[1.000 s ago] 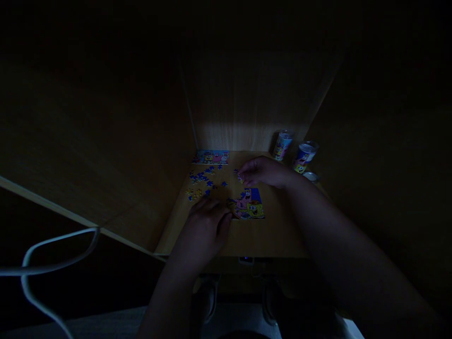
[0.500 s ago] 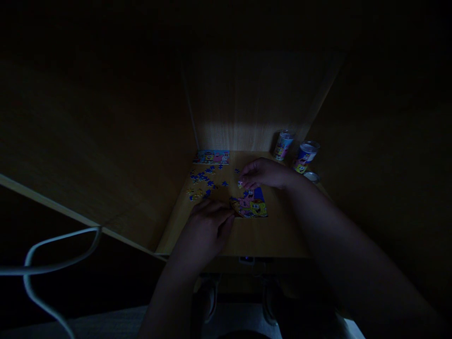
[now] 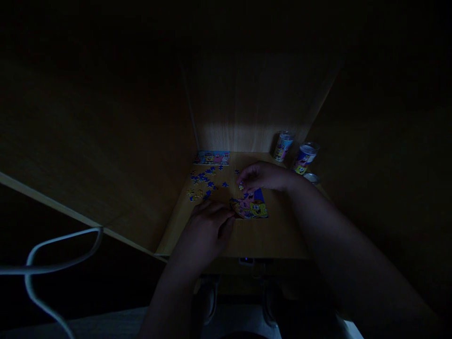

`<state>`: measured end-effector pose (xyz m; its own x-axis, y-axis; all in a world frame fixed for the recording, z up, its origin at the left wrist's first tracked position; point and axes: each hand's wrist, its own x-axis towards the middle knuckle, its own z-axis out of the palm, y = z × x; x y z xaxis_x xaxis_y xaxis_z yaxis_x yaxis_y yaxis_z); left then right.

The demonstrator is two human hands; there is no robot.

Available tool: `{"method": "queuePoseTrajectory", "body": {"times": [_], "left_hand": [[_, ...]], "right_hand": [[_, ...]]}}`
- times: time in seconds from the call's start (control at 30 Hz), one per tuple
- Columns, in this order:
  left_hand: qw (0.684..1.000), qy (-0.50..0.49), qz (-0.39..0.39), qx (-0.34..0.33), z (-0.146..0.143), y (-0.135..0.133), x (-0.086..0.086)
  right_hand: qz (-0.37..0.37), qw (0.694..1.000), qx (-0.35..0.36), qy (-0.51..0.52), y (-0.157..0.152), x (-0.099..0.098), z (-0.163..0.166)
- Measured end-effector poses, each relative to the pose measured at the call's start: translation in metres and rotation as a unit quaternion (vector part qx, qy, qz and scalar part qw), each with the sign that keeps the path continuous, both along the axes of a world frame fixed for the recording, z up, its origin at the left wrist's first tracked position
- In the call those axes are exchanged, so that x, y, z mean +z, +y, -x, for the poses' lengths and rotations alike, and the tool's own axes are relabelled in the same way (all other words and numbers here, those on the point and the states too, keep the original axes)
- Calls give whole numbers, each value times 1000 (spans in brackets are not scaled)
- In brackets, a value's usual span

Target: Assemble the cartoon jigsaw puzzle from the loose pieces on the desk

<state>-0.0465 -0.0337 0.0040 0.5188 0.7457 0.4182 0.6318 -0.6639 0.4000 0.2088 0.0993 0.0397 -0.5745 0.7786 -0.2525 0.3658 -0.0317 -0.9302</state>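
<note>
A partly joined jigsaw puzzle (image 3: 258,208) with pink and yellow cartoon figures lies flat on the wooden surface. My left hand (image 3: 211,220) rests at its lower left corner, thumb and forefinger closed together at the edge. Just above the puzzle's top left side, my right hand (image 3: 259,176) pinches a small puzzle piece (image 3: 241,186) between its fingertips. Loose blue puzzle pieces (image 3: 201,177) are scattered left of the puzzle, with several yellowish pieces (image 3: 195,193) near my left hand. The scene is dim, and fine detail on the pieces is hard to make out.
A finished-looking picture strip (image 3: 212,157) lies at the back left. Two printed cans (image 3: 283,147) (image 3: 305,158) stand at the back right, a round lid (image 3: 311,178) beside them. Wooden panels enclose the surface (image 3: 261,238). A white cable (image 3: 63,268) hangs at lower left.
My right hand has dipped slightly, and the piece in its fingertips has turned and come a little lower. My left hand stays at the puzzle's corner.
</note>
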Motion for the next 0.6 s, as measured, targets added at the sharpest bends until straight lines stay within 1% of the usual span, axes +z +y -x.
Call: {"method": "queuePoseTrajectory", "body": {"times": [0.17, 0.4, 0.6], "left_hand": [[1000, 8, 0, 3, 0, -1, 2], [1000, 7, 0, 2, 0, 0, 1], [1000, 0, 4, -1, -1, 0, 1]], "right_hand": [[-13, 999, 21, -21, 0, 0, 1], [-45, 998, 49, -17, -1, 3, 1], [-8, 993, 106, -41, -4, 1, 5]]}}
